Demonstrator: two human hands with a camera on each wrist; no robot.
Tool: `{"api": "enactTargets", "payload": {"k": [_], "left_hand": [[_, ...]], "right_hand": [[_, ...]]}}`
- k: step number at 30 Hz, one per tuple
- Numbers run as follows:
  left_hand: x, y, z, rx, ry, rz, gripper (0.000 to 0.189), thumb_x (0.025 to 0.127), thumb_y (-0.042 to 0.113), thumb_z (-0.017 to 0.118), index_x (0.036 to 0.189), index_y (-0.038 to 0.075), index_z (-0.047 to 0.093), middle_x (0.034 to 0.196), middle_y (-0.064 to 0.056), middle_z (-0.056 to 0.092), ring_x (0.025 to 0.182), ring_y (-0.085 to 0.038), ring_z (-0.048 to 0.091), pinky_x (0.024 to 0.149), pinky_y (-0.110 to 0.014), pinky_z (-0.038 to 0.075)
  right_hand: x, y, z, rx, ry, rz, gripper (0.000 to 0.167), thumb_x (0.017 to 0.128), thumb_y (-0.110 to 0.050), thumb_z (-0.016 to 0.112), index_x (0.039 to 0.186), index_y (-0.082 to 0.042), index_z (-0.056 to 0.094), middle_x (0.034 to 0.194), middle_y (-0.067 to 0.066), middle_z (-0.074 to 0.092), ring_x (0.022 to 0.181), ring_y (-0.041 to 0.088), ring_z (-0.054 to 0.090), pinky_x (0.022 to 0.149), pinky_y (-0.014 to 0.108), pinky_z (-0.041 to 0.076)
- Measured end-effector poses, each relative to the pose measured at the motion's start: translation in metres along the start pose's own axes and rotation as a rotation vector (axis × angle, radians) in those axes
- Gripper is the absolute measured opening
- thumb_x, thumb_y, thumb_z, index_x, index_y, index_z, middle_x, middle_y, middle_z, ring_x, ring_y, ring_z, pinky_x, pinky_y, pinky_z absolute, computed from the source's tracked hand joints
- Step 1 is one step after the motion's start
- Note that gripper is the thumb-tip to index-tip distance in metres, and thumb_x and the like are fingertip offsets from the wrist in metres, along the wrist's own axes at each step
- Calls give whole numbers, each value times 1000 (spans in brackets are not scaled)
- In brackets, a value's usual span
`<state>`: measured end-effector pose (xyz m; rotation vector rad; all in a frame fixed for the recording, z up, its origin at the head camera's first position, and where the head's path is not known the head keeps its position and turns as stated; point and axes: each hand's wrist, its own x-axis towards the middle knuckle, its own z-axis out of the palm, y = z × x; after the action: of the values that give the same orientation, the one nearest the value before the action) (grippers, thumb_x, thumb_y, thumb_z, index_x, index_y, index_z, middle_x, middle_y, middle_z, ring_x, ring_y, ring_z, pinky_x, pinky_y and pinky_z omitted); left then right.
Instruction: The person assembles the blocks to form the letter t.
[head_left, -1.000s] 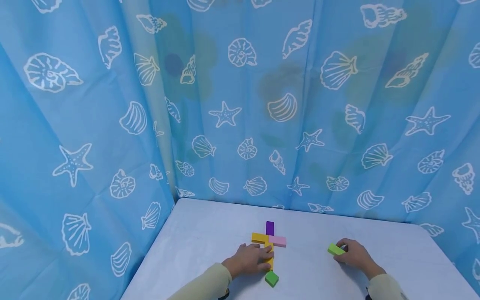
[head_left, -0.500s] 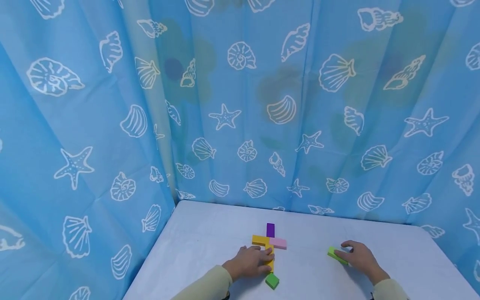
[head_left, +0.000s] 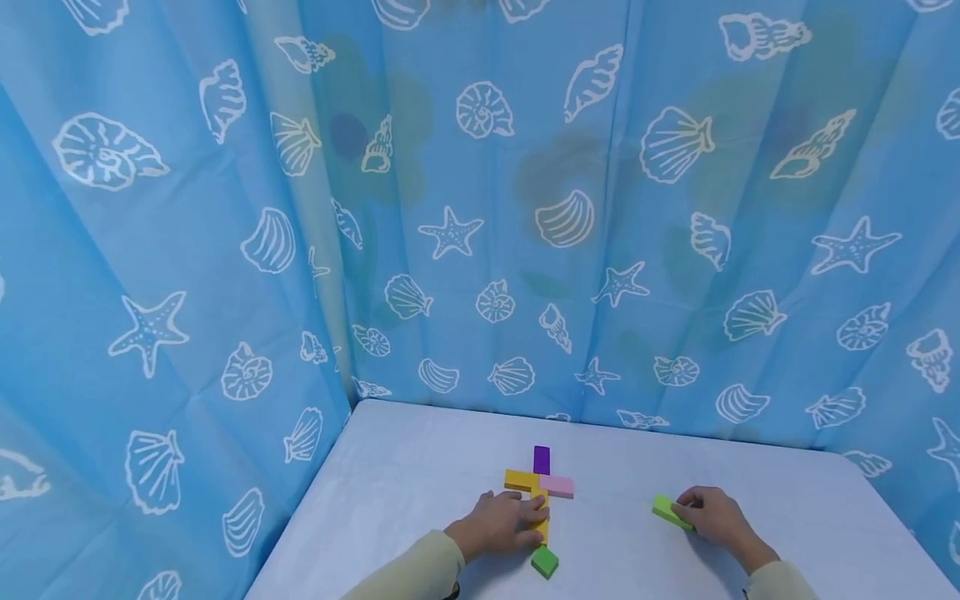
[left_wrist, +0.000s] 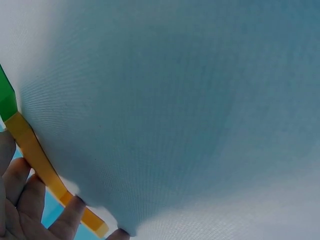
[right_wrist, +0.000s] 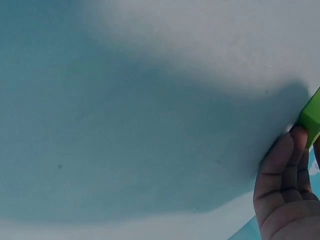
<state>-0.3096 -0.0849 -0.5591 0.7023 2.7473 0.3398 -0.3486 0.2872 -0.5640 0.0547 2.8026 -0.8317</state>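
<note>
In the head view, my left hand [head_left: 495, 523] rests its fingers on an upright-running yellow block [head_left: 543, 528] and partly covers it. The left wrist view has those fingertips [left_wrist: 75, 205] along the yellow block's edge. A second yellow block [head_left: 521, 480] and a pink block [head_left: 557, 487] branch off at its far end, with a purple block [head_left: 542, 460] beyond them. At its near end sits a green block [head_left: 545, 562], turned at an angle. Further right, my right hand [head_left: 716, 517] pinches a light green block [head_left: 669, 510] between thumb and fingers, close over the table.
A white cloth-covered table [head_left: 600, 558] holds all the blocks. Behind it and along its left side hangs a blue curtain [head_left: 480, 333] printed with white seashells and starfish.
The light green block has turned slightly in my right hand's fingers, and the fingers have shifted their grip on it. My left hand stays in place on the yellow block.
</note>
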Motion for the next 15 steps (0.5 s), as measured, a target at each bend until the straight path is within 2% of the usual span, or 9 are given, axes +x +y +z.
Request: {"api": "enactTargets", "payload": {"k": [6,10,15], "left_hand": [[-3,3,-3,10,-7,-5,46,96,53,57,140,45,50,149,28,42,139,-20,46,109,-64,36],[-2,3,0,15,-7,3,46,96,53,56,141,44,50,150,27,42,139,-20,46,109,-64,36],[0,0,2,30,2,12,47,96,53,56,141,45,49,150,28,41,139,-20,46,109,-65,37]], "right_hand": [[-5,-1,-4,15,24,12,39,93,-30,66,107,6,66,90,9,67,79,18,59,67,34,53],[-7,1,-5,20,-2,15,43,91,-32,68,110,7,66,92,9,67,79,17,60,66,33,54],[-6,0,-5,22,4,3,39,91,-28,69,110,6,66,93,10,68,79,17,61,66,33,54]]}}
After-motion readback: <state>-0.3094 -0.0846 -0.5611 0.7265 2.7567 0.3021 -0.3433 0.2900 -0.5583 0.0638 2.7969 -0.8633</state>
